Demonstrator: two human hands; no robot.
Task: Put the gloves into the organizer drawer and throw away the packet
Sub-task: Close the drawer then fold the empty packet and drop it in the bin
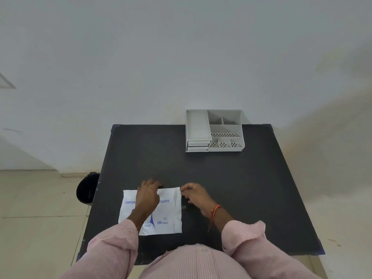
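Observation:
A white packet [167, 216] printed "DISPOSABLE GLOVES" in blue lies flat on the black table [231, 188], near the front edge. My left hand [148, 196] rests on the packet's upper middle with its fingers curled at the top edge. My right hand [194, 195] pinches the packet's top right corner. The gloves themselves are hidden inside the packet. A grey desk organizer [215, 130] stands at the table's far edge, with its two small drawers [198, 146] at the lower left shut.
A black bin [87, 188] stands on the tiled floor by the table's left side. A plain white wall rises behind the table. The organizer has several open compartments on top, some perforated.

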